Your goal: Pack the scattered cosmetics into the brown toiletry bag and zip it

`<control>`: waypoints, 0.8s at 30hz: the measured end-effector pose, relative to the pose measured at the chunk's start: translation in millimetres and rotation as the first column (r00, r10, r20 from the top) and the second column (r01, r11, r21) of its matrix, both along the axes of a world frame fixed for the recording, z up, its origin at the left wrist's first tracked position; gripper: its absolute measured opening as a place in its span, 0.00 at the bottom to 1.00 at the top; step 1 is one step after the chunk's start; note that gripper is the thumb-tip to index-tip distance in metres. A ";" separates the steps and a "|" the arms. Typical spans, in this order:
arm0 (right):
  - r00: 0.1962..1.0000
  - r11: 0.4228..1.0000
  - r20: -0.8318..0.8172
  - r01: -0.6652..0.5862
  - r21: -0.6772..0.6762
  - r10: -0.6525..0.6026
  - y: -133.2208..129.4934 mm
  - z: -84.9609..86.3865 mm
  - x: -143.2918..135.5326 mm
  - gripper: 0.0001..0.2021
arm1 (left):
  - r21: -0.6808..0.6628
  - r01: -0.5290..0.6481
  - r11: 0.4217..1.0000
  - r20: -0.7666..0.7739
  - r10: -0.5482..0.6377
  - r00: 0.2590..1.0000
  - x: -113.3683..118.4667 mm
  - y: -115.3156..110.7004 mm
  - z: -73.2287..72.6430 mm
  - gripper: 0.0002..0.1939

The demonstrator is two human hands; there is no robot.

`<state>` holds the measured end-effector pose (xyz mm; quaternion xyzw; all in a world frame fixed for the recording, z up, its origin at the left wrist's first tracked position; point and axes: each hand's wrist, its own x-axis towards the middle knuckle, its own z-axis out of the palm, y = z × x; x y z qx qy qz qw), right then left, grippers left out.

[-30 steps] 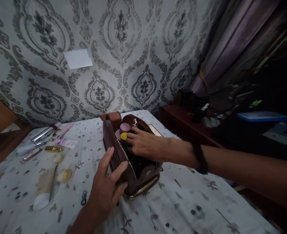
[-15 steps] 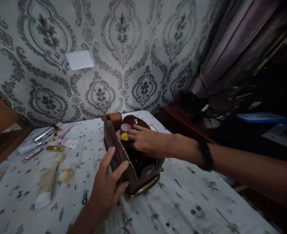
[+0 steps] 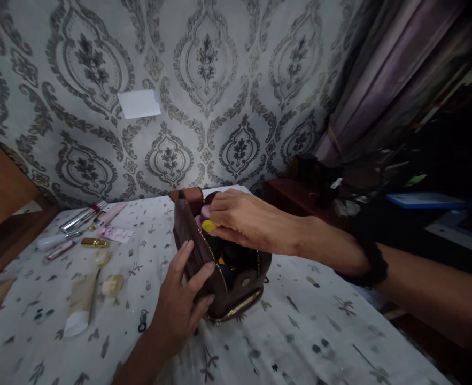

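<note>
A dark brown zippered bag (image 3: 191,240) stands unzipped on the patterned sheet (image 3: 300,315). Its gold zipper teeth line the opening. My left hand (image 3: 182,297) rests against the bag's near left side, fingers spread and touching the wall. Over the mouth of the bag is my right hand (image 3: 252,219), fingers curled down at the far end. Beside those fingertips show a pink round container (image 3: 206,210) and a yellow lid (image 3: 209,225). What the right fingers hold, if anything, is hidden. Dark items lie deeper inside, too dim to name.
To the left lie a beige tube with a white cap (image 3: 79,305), a small yellowish jar (image 3: 113,286), a gold tube (image 3: 95,243) and several other cosmetics. A patterned wall (image 3: 203,133) rises behind. A dark reddish piece of furniture (image 3: 295,198) stands at the right.
My right hand has lifted and turned, its fingers now curled near the pink container, which is more covered. The left hand keeps its place on the bag. The view has shifted slightly.
</note>
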<state>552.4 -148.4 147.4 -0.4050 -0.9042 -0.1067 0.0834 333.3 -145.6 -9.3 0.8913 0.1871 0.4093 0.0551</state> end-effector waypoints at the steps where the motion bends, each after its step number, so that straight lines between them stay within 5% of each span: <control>1: 1.000 1.000 0.009 0.002 -0.010 -0.002 -0.1 -1.1 -1.4 0.08 | 0.000 0.001 1.000 0.000 -0.001 1.000 -0.2 0.0 0.2 0.23; 16: 0.931 0.995 0.361 0.075 -0.064 -0.047 0.8 -53.3 11.6 0.11 | -0.015 0.001 1.000 -0.004 -0.001 1.000 -1.7 -1.0 1.7 0.23; 24: 0.902 0.999 0.430 0.048 -0.017 -0.036 8.4 -65.7 10.0 0.10 | -0.020 0.009 1.000 0.014 -0.009 1.000 -0.8 -0.9 0.3 0.24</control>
